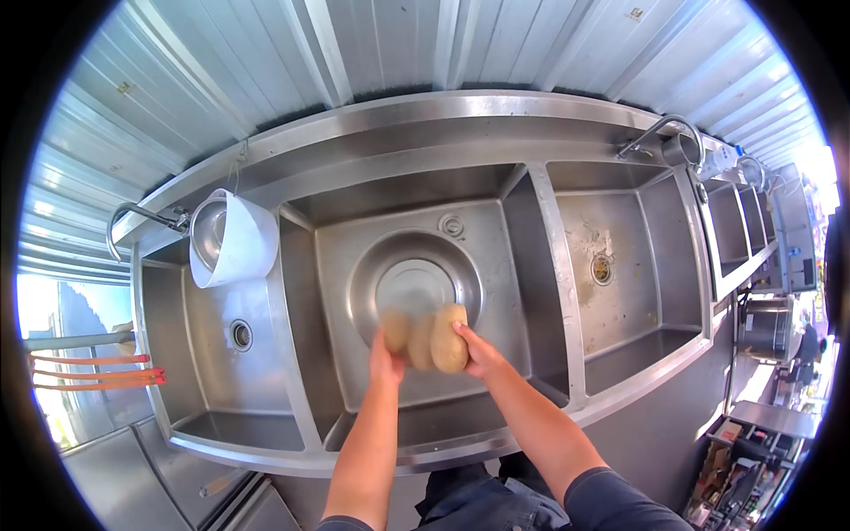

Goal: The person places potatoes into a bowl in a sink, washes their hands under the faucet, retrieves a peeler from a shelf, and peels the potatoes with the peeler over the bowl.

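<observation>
Both of my hands are raised over the middle sink basin [509,292], pressing a row of tan potatoes [449,341] between them. The right-hand potato is sharp and oblong; those beside it are blurred, and I make out about three. My left hand [384,361] curls around the left end of the row. At the other end, my right hand [481,354] has its thumb on the nearest potato. A round metal bowl [365,270] sits in the basin just beyond the potatoes, partly hidden by them.
A left basin [221,354] and a right basin [611,230] flank the middle one. A white container [252,239] with a metal bowl stands at the back of the left basin. Faucets rise at the left [133,211] and right [673,121]. A corrugated metal wall [390,44] closes the back.
</observation>
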`<move>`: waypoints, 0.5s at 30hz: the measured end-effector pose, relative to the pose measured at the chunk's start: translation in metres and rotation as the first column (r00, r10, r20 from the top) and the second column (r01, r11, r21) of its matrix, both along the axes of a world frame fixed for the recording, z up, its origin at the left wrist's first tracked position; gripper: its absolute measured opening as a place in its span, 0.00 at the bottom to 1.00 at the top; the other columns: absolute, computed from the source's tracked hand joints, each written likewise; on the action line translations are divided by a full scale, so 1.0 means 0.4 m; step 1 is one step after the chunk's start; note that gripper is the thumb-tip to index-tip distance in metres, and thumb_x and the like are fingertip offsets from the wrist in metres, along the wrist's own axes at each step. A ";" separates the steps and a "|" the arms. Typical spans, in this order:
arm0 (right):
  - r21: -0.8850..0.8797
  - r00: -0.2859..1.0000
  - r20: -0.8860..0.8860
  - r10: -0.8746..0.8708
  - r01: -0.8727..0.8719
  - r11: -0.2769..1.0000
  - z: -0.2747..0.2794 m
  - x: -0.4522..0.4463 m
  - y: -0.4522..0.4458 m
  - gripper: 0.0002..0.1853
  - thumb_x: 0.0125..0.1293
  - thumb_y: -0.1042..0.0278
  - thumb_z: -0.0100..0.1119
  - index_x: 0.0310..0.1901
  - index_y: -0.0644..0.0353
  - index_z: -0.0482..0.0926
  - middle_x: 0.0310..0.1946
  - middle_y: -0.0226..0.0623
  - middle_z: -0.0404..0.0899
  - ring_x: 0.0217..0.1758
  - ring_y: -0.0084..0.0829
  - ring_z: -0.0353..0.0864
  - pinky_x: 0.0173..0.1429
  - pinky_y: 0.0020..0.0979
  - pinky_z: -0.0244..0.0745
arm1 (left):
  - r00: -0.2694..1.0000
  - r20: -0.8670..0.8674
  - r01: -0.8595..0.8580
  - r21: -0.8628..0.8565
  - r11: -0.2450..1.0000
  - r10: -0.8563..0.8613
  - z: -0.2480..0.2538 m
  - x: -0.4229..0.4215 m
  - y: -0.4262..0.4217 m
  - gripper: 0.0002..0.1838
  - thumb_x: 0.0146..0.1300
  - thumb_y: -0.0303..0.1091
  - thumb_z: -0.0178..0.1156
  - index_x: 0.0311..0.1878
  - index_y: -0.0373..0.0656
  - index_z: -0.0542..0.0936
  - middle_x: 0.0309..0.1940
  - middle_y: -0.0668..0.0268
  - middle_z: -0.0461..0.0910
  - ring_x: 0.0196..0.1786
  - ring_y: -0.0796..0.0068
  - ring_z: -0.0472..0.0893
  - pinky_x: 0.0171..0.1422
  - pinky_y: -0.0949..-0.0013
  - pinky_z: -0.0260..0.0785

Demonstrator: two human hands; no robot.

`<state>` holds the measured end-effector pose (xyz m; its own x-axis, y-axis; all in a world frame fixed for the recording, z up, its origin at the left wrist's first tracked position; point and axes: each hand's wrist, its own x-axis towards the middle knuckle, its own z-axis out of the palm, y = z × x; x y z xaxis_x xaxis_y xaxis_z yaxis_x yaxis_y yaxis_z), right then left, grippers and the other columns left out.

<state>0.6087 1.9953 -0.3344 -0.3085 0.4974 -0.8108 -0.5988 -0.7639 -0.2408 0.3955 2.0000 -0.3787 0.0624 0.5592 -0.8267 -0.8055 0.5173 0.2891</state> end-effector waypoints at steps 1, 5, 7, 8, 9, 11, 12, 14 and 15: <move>-0.008 1.000 0.001 -0.003 0.003 1.000 0.001 -0.010 0.023 0.37 0.72 0.45 0.64 0.73 0.61 0.65 0.70 0.42 0.72 0.73 0.40 0.72 0.74 0.49 0.70 | 0.997 -0.070 0.028 0.007 1.000 -0.028 -0.007 -0.002 0.025 0.27 0.75 0.52 0.56 0.69 0.46 0.72 0.65 0.61 0.77 0.65 0.60 0.78 0.63 0.51 0.74; -0.023 0.981 0.193 -0.028 0.033 0.999 -0.024 -0.050 0.092 0.39 0.69 0.47 0.68 0.72 0.62 0.66 0.66 0.42 0.76 0.68 0.40 0.77 0.70 0.48 0.75 | 0.926 -0.321 0.208 -0.006 0.978 -0.199 0.017 0.005 0.100 0.32 0.71 0.51 0.63 0.72 0.46 0.67 0.65 0.60 0.75 0.63 0.59 0.77 0.59 0.51 0.76; -0.087 0.934 0.357 0.022 0.010 0.996 -0.033 -0.066 0.122 0.40 0.66 0.46 0.72 0.71 0.62 0.67 0.62 0.43 0.78 0.62 0.42 0.82 0.63 0.48 0.80 | 0.851 -0.451 0.263 -0.074 0.962 -0.267 0.029 0.019 0.134 0.34 0.70 0.51 0.63 0.72 0.47 0.66 0.65 0.59 0.74 0.62 0.60 0.77 0.58 0.51 0.76; -0.093 0.935 0.354 0.021 0.013 0.996 -0.061 -0.067 0.125 0.40 0.66 0.46 0.72 0.71 0.62 0.67 0.62 0.43 0.78 0.62 0.42 0.82 0.63 0.48 0.80 | 0.756 -0.569 0.305 -0.133 0.943 -0.324 0.022 0.023 0.142 0.35 0.70 0.51 0.64 0.73 0.47 0.65 0.66 0.59 0.73 0.62 0.62 0.77 0.58 0.51 0.77; -0.104 0.935 0.355 0.020 0.018 0.994 -0.081 -0.073 0.125 0.41 0.66 0.46 0.71 0.72 0.61 0.66 0.64 0.43 0.77 0.64 0.42 0.80 0.65 0.48 0.78 | 0.751 -0.570 0.310 -0.139 0.940 -0.332 0.010 0.019 0.141 0.35 0.70 0.51 0.64 0.73 0.47 0.65 0.66 0.59 0.73 0.62 0.62 0.77 0.58 0.51 0.77; -0.108 0.933 0.360 0.012 0.029 0.994 -0.081 -0.078 0.122 0.41 0.67 0.45 0.71 0.73 0.60 0.66 0.65 0.44 0.75 0.67 0.42 0.77 0.67 0.48 0.76 | 0.713 -0.578 0.341 -0.209 0.916 -0.397 0.017 0.013 0.153 0.34 0.70 0.49 0.65 0.73 0.47 0.66 0.67 0.59 0.72 0.62 0.64 0.76 0.56 0.56 0.76; -0.090 0.946 0.323 0.000 0.031 0.995 -0.049 -0.081 0.119 0.41 0.67 0.44 0.70 0.74 0.59 0.65 0.67 0.45 0.73 0.70 0.42 0.74 0.70 0.49 0.73 | 0.713 -0.577 0.347 -0.204 0.915 -0.399 -0.005 0.000 0.146 0.34 0.70 0.49 0.65 0.73 0.47 0.66 0.67 0.59 0.72 0.62 0.64 0.76 0.56 0.56 0.76; -0.065 0.956 0.294 -0.017 0.038 0.997 -0.002 -0.075 0.103 0.41 0.68 0.44 0.69 0.74 0.58 0.64 0.69 0.46 0.71 0.72 0.42 0.71 0.72 0.50 0.70 | 0.457 -0.781 0.535 -0.142 0.833 -0.426 -0.083 -0.035 0.110 0.31 0.71 0.47 0.64 0.72 0.47 0.68 0.66 0.59 0.73 0.62 0.66 0.76 0.56 0.60 0.75; -0.068 0.934 0.356 0.019 0.006 0.998 0.041 -0.067 0.092 0.41 0.68 0.43 0.68 0.75 0.57 0.63 0.70 0.45 0.69 0.74 0.42 0.68 0.74 0.51 0.67 | 0.436 -0.811 0.516 -0.130 0.847 -0.390 -0.022 -0.030 0.113 0.29 0.71 0.44 0.64 0.71 0.45 0.70 0.63 0.61 0.76 0.61 0.69 0.76 0.56 0.64 0.73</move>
